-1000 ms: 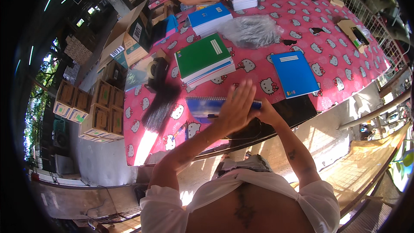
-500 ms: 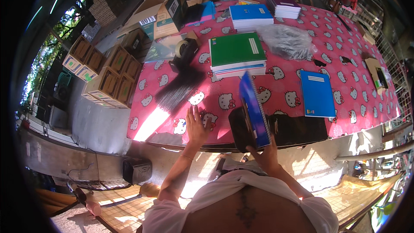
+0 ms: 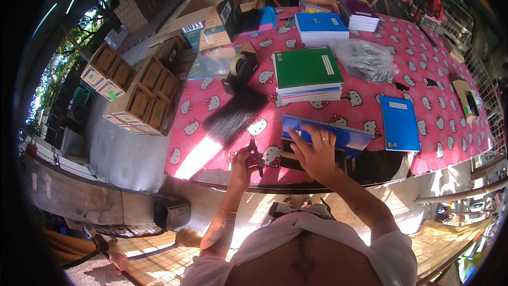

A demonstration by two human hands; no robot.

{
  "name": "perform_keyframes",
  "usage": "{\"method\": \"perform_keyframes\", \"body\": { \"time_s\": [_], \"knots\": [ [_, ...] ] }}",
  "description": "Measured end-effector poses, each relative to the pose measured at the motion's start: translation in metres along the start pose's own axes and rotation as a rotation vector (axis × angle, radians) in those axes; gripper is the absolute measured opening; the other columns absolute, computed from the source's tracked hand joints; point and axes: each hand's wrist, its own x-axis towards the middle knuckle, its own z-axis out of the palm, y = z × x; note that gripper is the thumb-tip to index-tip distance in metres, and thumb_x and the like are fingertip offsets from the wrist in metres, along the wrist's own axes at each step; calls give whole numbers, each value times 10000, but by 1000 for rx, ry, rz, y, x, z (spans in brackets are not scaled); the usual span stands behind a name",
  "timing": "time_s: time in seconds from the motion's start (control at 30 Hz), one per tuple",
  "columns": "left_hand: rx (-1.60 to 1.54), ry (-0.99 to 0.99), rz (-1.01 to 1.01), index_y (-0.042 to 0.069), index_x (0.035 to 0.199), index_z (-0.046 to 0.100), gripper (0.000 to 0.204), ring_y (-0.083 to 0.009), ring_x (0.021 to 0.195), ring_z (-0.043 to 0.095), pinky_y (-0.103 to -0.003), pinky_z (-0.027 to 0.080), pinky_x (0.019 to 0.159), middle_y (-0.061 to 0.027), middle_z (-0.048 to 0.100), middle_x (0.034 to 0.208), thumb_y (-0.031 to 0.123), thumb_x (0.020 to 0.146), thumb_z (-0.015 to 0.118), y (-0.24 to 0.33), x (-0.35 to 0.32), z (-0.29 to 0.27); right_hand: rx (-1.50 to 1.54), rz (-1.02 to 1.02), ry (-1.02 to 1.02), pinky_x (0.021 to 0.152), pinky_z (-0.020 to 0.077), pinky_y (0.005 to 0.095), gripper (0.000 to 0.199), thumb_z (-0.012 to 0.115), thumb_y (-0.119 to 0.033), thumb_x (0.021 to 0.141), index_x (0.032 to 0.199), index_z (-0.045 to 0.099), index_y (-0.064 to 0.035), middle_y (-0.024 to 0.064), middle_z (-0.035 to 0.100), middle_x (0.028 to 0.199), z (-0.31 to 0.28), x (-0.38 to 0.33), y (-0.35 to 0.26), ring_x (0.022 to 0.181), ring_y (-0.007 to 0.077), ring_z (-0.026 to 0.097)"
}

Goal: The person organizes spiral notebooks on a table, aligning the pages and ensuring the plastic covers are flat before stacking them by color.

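Observation:
My left hand is closed around a dark pair of pliers near the front edge of the table, the nose pointing away from me. To its right, a blue spiral notebook leans over a dark stand or box, its coiled edge along the top. My right hand is over the notebook's near face with fingers spread; whether every fingertip touches it I cannot tell. Beyond it lies a stack of spiral notebooks with a green one on top. Another blue notebook lies flat at the right.
Black mesh and a tape dispenser lie at the left of the pink patterned table. Farther back are clear plastic, a blue notebook stack and purple notebooks by another person. Cartons stand left.
My left hand, empty before, now holds the pliers. The blue notebook has swung from upright to lying crosswise, and my right hand has moved from its lower edge onto its face.

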Motion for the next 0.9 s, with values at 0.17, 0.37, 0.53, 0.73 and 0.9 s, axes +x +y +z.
{"method": "perform_keyframes", "body": {
  "time_s": [0.17,0.37,0.53,0.73,0.9],
  "knots": [
    [-105,-249,-167,10,1265,539,365,-290,965,697,-442,569,822,-169,682,1098,285,1038,456,40,-34,56,-21,118,-203,668,532,355,172,710,-285,857,965,662,-159,40,635,858,11,35,15,765,226,675],
    [-148,-356,-195,5,1291,519,412,-312,978,701,-458,584,827,-192,680,1104,333,1058,430,46,-17,67,45,226,-120,584,547,389,175,736,-251,832,894,614,-142,30,625,790,7,41,1,700,267,685],
    [-199,-418,-243,-4,1310,500,415,-348,983,712,-475,601,821,-222,687,1109,319,1062,416,49,-1,63,56,264,-92,588,545,399,185,738,-251,829,885,603,-138,31,632,802,5,41,0,697,275,682],
    [-170,-418,-279,-22,1305,494,420,-354,923,721,-484,617,804,-235,691,1088,310,1064,408,58,4,59,62,280,-90,606,543,408,189,745,-247,822,886,604,-137,33,634,802,8,41,-5,703,276,681],
    [1075,-239,669,-12,1247,629,317,-276,804,686,-424,546,724,-184,668,911,178,1025,508,71,-6,71,58,267,-74,636,546,411,194,750,-243,815,889,606,-136,34,639,810,9,39,-1,717,274,683]
  ]
}}
